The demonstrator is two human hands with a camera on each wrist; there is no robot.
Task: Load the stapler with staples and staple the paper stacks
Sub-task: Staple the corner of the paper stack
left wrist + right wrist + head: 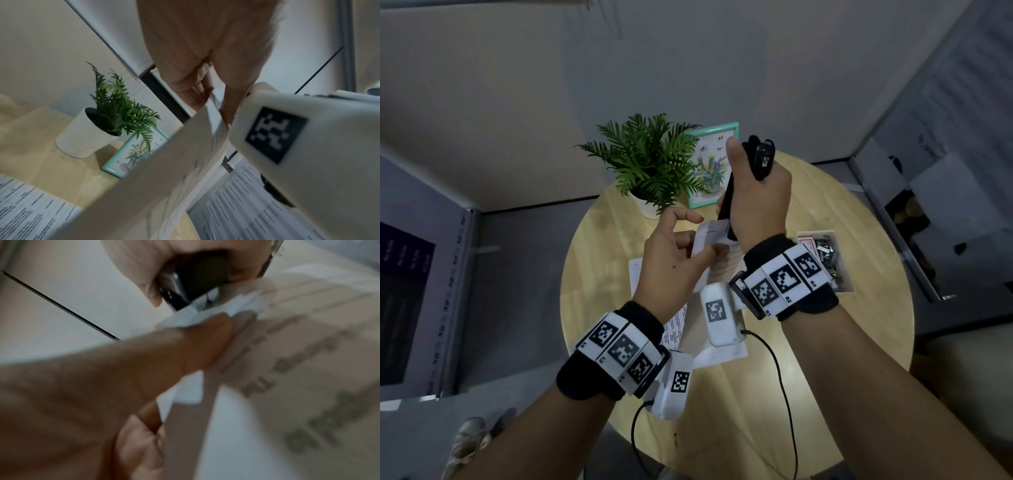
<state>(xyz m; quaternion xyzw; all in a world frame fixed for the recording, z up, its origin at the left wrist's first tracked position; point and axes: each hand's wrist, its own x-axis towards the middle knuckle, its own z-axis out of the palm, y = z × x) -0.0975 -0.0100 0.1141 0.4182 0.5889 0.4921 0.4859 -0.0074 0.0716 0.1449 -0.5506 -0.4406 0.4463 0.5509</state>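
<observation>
My right hand (753, 192) grips a black stapler (763, 157) held upright above the round table, mouth pointing down. In the right wrist view the stapler (197, 280) has the corner of a white paper stack (207, 313) in its mouth. My left hand (709, 251) pinches that paper stack (710, 236) between thumb and fingers just below the stapler and holds it lifted off the table. In the left wrist view the left hand (213, 104) pinches the top edge of the stack (164, 170). The staples inside the stapler are hidden.
More printed sheets (671, 329) lie on the wooden table (842, 342) under my wrists. A cardboard box (828, 260) with staple packs and clips sits at the right. A potted plant (650, 164) and a framed picture (714, 164) stand at the back.
</observation>
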